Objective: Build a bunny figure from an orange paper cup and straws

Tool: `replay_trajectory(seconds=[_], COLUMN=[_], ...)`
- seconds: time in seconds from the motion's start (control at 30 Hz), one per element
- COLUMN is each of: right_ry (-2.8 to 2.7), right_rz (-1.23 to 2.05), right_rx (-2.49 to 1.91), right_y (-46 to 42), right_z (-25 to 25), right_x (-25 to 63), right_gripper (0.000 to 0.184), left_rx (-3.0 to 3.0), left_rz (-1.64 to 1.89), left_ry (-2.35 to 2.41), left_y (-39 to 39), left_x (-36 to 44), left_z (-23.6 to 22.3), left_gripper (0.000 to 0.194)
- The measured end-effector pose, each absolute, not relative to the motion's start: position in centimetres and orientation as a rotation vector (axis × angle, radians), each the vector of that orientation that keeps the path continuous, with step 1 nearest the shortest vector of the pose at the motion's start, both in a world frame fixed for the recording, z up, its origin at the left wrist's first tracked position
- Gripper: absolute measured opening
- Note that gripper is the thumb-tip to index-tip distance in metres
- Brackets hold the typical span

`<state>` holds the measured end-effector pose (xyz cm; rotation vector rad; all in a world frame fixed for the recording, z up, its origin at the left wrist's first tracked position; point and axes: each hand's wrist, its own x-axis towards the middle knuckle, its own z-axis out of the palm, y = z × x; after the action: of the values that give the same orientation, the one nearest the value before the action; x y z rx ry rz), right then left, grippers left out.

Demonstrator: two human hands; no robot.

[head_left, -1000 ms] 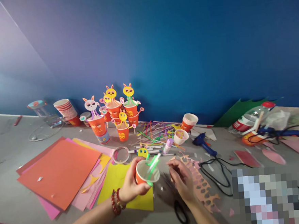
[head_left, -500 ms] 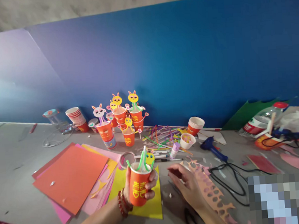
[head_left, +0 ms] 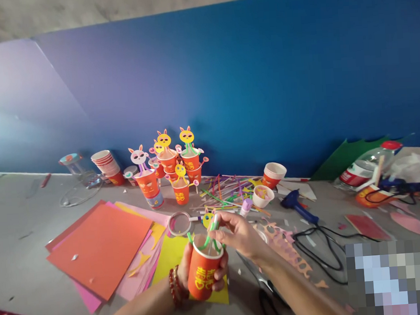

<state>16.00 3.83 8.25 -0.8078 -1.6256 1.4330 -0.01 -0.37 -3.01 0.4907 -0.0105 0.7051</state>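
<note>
My left hand (head_left: pixel 185 267) is wrapped round an orange paper cup (head_left: pixel 203 273) with yellow printed characters, held upright above a yellow paper sheet (head_left: pixel 167 254). Green and white drinking straws (head_left: pixel 214 225) stand out of the cup's mouth, one bent over the rim. My right hand (head_left: pixel 239 233) pinches the straw tops between thumb and fingers. A yellow paper rabbit face (head_left: pixel 207 219) shows just behind the straws; whether it is attached to them I cannot tell. Below my right wrist lie black-handled scissors (head_left: pixel 266 285).
Finished rabbit cups (head_left: pixel 181 194) stand at the back, beside loose straws (head_left: pixel 222 188). Coloured paper sheets (head_left: pixel 101 246) lie left. To the right are a blue glue gun (head_left: pixel 302 208) with a looping cable, punched paper scraps (head_left: pixel 289 257) and a bottle (head_left: pixel 365 166). A glue stick (head_left: pixel 246 207) stands behind my right hand.
My left hand has turned the cup from tilted towards me to upright, its print facing me. My right hand has moved left from beside the cup and closed on the straws.
</note>
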Motion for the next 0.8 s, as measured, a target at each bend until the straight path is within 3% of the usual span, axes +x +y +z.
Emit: replay_trajectory(seconds=[0.4, 0.8], right_ry=[-1.698, -1.731], right_rz=[1.161, 1.118], right_rx=[-0.995, -1.034], right_y=[2.99, 2.97], right_z=[9.03, 8.91], right_x=[15.89, 15.59], right_gripper=[0.028, 0.026], left_rx=[0.461, 0.494], left_rz=[0.712, 0.688], left_ry=[0.011, 0.006], left_y=[-0.13, -0.11], left_x=[-0.15, -0.22], left_z=[-3.95, -3.8], left_gripper=[0.081, 0.082])
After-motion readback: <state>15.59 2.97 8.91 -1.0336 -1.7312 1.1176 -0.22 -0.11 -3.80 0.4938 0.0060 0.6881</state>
